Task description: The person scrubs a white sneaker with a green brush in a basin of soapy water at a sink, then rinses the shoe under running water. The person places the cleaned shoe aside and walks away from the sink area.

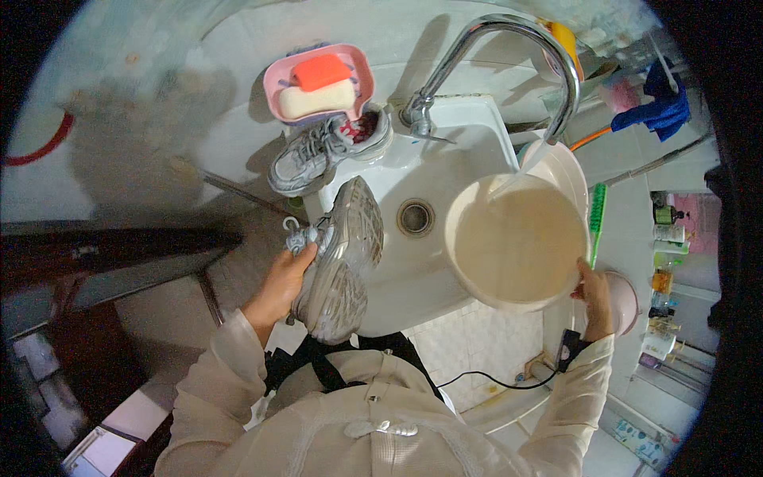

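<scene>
My left hand (pixel 285 280) grips a grey sneaker (pixel 340 274) by its laced side, with the patterned sole turned to the right over the left part of a white sink (pixel 411 292). At the right rim of a white basin (pixel 451 238), my right hand (pixel 593 292) has its fingers curled around the edge. Cloudy brownish water (pixel 515 244) fills much of the basin. A stream falls into it from a chrome gooseneck faucet (pixel 566 101). A second grey sneaker (pixel 325 152) rests on the sink's back left corner, its red-patterned inside showing.
Behind that sneaker, a pink soap dish (pixel 365 65) holds an orange bar (pixel 323 71) and a cream bar (pixel 316 100) of soap. The drain (pixel 415 218) lies mid-sink. Right of the basin are a green brush (pixel 598 220) and a pink container (pixel 623 304). A black cable (pixel 489 374) hangs from my right sleeve.
</scene>
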Demonstrator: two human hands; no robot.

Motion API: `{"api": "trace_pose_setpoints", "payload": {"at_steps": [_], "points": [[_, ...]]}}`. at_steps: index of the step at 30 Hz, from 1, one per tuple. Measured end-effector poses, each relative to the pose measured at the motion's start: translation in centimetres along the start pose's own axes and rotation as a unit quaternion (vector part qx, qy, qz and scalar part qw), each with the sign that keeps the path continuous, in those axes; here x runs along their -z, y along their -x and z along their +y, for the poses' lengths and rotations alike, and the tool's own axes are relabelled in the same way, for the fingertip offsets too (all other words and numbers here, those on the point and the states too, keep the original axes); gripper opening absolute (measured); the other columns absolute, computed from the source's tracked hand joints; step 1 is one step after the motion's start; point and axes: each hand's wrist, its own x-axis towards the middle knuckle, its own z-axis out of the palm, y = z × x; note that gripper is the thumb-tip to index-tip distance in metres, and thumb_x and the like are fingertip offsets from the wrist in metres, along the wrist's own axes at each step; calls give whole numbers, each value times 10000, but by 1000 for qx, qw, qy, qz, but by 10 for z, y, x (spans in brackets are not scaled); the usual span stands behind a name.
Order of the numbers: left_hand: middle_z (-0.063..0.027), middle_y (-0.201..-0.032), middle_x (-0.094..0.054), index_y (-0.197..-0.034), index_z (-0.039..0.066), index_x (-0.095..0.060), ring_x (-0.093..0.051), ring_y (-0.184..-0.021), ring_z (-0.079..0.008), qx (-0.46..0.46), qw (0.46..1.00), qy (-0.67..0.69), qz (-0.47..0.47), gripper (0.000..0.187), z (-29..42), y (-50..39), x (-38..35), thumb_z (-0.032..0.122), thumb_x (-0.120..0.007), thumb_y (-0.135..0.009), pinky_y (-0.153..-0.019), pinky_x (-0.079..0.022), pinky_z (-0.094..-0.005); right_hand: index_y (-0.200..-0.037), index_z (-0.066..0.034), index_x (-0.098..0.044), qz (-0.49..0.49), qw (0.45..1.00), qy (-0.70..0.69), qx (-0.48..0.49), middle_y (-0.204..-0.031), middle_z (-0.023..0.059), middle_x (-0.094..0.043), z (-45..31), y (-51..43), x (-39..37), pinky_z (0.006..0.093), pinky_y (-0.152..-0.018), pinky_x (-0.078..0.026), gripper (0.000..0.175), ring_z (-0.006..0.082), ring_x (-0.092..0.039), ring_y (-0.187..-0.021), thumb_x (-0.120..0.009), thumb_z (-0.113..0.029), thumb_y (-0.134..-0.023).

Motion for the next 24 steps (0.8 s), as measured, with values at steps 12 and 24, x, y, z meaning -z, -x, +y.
{"api": "trace_pose_setpoints", "payload": {"at_steps": [12,24], "points": [[-20,-929,-599,-1019,20,-589,-517,-816,-107,4,999,46,-19,320,-9,-8,3,312,-512,-913,-749,-417,-293,-924,-24,-630,255,849,423,190,-917,225,-618,-133,0,12,485,-740,-464,492,405,-589,-880,-485,-484,-828],[-32,-941,-608,-1043,35,-580,-538,-833,-123,33,998,54,-5,315,-14,-14,4,312,-527,-902,-754,-425,-300,-1000,-114,-599,358,791,430,248,-1005,123,-610,-142,13,12,456,-743,-473,382,365,-585,-914,-520,-438,-815]]}}
